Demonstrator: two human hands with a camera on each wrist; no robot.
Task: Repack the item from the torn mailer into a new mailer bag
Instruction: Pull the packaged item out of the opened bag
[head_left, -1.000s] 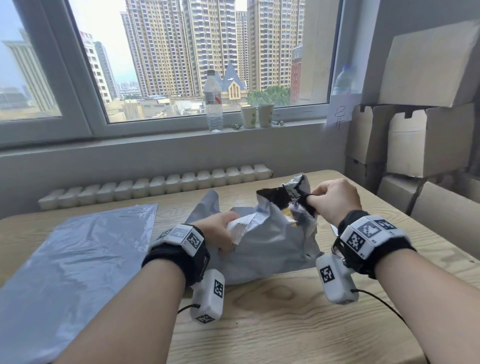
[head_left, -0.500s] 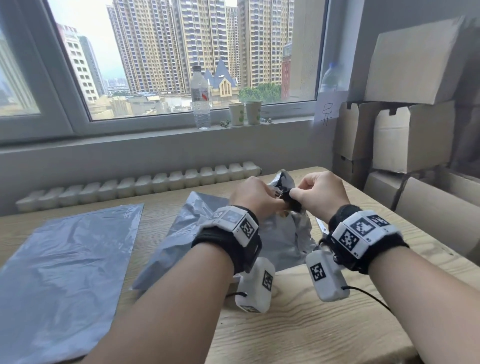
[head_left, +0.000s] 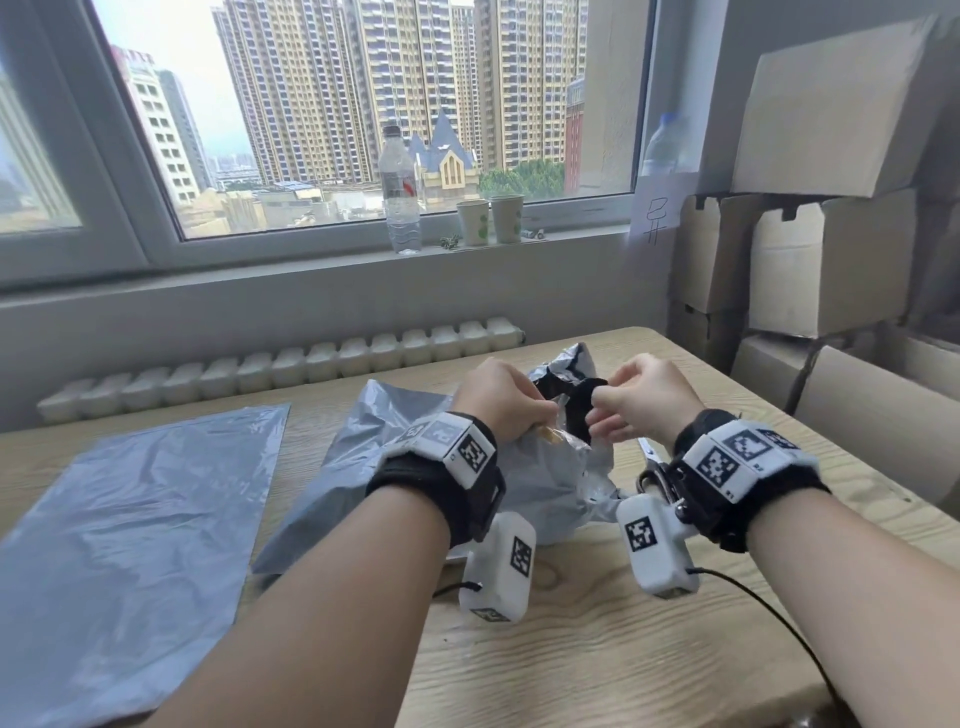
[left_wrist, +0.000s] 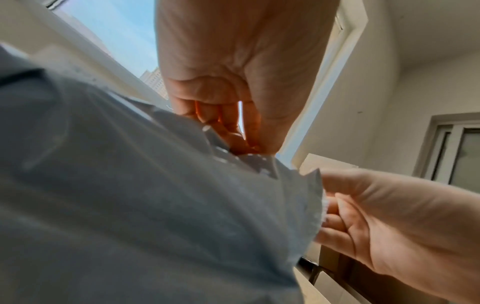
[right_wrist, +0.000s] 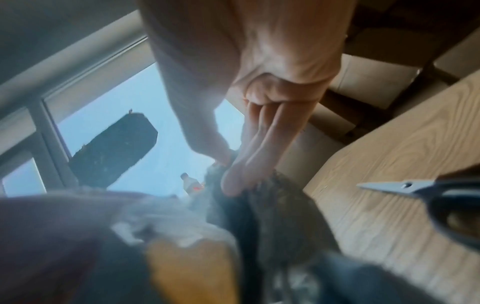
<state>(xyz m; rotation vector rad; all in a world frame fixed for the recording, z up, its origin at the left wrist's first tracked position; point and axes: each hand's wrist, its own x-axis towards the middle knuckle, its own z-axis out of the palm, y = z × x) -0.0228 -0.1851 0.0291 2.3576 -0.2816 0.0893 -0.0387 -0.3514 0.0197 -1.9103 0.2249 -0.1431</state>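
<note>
You're early on: the torn mailer (head_left: 540, 478) is open at its ragged mouth, but the item (head_left: 553, 434) sits inside, just below your grips, and the new mailer bag (head_left: 130, 519) lies flat well left of them. Your 2 hands, left hand (head_left: 501, 397) and right hand (head_left: 641, 400), are raised, knuckles up, each pinching a torn edge.

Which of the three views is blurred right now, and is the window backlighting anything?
Head view: sharp, evenly lit, straight lines bowed by the wide lens. Left wrist view: mostly sharp, torn mailer slightly soft up close; left hand backlit by the window, its fingers glowing orange. Right wrist view: heavily blurred around the right hand; scissors readable.
</note>
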